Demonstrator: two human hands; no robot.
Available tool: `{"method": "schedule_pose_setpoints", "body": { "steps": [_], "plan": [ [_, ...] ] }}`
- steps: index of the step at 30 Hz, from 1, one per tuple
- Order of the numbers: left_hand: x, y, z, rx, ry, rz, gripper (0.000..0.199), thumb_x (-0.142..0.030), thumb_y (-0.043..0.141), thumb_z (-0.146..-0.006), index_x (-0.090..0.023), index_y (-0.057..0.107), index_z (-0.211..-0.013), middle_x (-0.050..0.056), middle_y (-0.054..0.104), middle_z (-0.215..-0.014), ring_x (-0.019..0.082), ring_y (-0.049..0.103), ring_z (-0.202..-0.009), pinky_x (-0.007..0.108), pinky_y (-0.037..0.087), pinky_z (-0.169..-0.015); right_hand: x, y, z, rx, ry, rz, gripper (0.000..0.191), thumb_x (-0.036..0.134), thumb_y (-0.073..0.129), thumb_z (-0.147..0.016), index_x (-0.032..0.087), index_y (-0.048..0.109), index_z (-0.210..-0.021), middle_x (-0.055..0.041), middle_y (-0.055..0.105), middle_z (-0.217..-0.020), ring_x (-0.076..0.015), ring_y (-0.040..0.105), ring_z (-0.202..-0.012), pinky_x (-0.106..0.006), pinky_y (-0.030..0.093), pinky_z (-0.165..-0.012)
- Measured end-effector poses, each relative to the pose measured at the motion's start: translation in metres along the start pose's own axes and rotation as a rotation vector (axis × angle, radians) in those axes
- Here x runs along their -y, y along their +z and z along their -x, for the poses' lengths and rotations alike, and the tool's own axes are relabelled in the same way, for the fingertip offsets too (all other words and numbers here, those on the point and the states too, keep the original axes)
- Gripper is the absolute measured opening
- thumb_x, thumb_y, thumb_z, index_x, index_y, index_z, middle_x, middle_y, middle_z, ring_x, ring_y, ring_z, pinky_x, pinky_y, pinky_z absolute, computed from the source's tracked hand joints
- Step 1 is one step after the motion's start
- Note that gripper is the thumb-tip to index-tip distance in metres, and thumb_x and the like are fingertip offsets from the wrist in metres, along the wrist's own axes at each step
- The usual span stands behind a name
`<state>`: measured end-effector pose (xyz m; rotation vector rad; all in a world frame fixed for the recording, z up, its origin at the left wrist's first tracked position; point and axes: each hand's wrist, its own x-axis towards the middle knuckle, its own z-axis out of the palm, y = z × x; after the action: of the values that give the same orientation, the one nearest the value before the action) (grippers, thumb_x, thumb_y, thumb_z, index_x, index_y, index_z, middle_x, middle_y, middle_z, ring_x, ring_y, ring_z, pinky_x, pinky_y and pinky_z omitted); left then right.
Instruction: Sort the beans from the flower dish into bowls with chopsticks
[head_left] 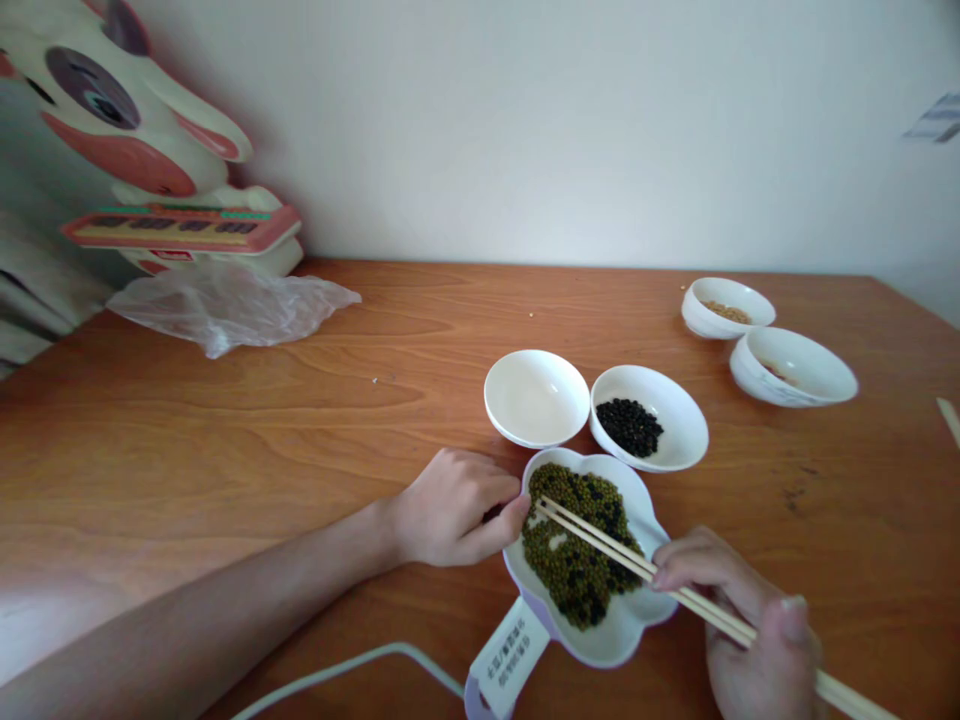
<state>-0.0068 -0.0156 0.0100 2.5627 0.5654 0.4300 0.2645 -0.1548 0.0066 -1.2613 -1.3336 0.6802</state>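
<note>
A pale cable curves along the near edge, its end by the short handle of the flower-shaped dish; a printed label lies along that handle; the right hand is closed around a pair of wooden chopsticks, thumb and fingers bent over them, and the sticks slant left across the dish; their tips are close together over the contents near the left rim, though whether they pinch a bean I cannot tell; the dish sits on the wooden table, holding green beans mixed with black ones; the left hand is curled, thumb and forefinger pinching the dish's left rim.

Just beyond the dish stand a plain white bowl and, beside it, a black-bean bowl; farther off to the right are two more bowls, the nearer one with a little brownish matter inside, the farther one with tan grains; at far left a crumpled clear plastic bag lies before a cow-shaped toy keyboard, against the pale wall.
</note>
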Motion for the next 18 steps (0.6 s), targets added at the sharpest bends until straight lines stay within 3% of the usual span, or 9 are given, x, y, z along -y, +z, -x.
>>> {"method": "schedule_pose_setpoints", "body": {
  "steps": [18],
  "plan": [
    [0.0011, 0.0014, 0.0010, -0.006, -0.006, 0.000, 0.040, -0.032, 0.037, -0.108, -0.020, 0.049, -0.072, 0.001, 0.060, -0.068, 0.013, 0.054, -0.060, 0.029, 0.036, -0.061, 0.0016, 0.0023, 0.0056, -0.024, 0.051, -0.078, 0.080, 0.079, 0.025, -0.097, 0.024, 0.078, -0.071, -0.0088, 0.065, -0.067, -0.0227, 0.060, -0.065, -0.036, 0.046, -0.060]
  ]
}}
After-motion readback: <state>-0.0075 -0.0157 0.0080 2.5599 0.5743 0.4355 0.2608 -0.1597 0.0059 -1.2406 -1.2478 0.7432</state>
